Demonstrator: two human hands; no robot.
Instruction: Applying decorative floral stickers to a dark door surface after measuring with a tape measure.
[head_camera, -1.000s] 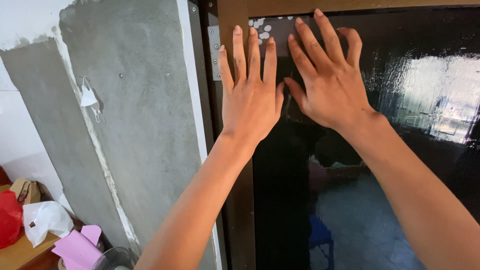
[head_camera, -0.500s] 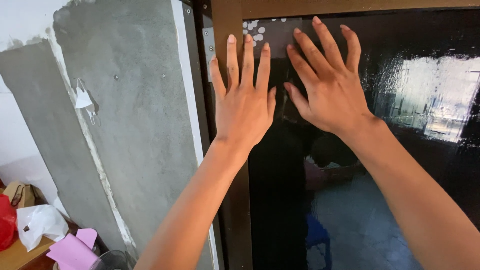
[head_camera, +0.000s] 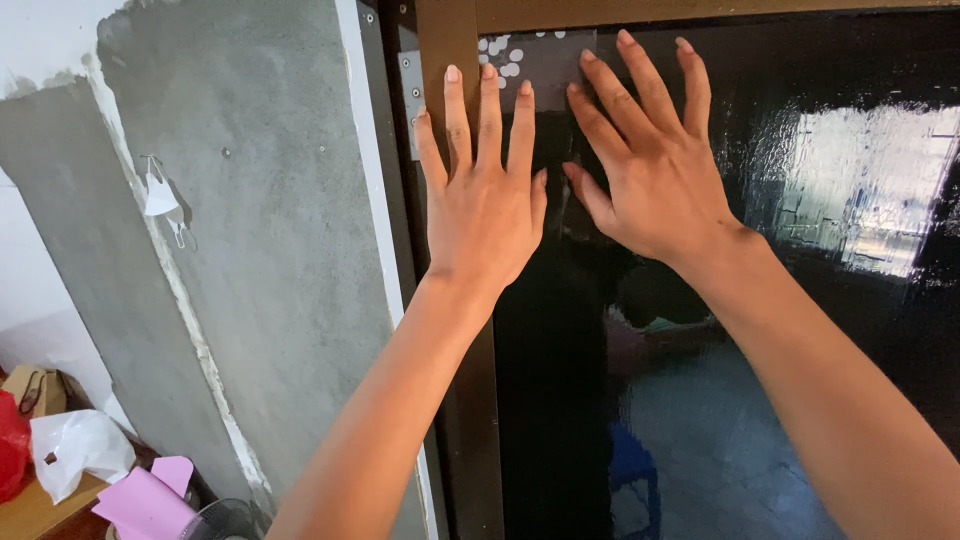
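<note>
My left hand (head_camera: 484, 190) lies flat with fingers spread against the brown wooden door frame (head_camera: 446, 40) and the left edge of the dark glass pane (head_camera: 820, 330). Beside it, my right hand (head_camera: 650, 160) presses flat on the glass, fingers spread upward, thumb close to my left hand. Both palms cover a grey translucent film with white dots (head_camera: 530, 60) stuck at the pane's top left corner. Neither hand grips anything.
A grey cement wall panel (head_camera: 270, 230) stands left of the door, with a white mask (head_camera: 160, 195) hanging on it. Low at the left are a white plastic bag (head_camera: 75, 450), a pink paper object (head_camera: 150, 495), a red bag (head_camera: 12, 440) and a brown box (head_camera: 35, 385).
Both hands stay flat on the door in nearly the same spot; the view has shifted slightly so the hands and door frame sit a little further left.
</note>
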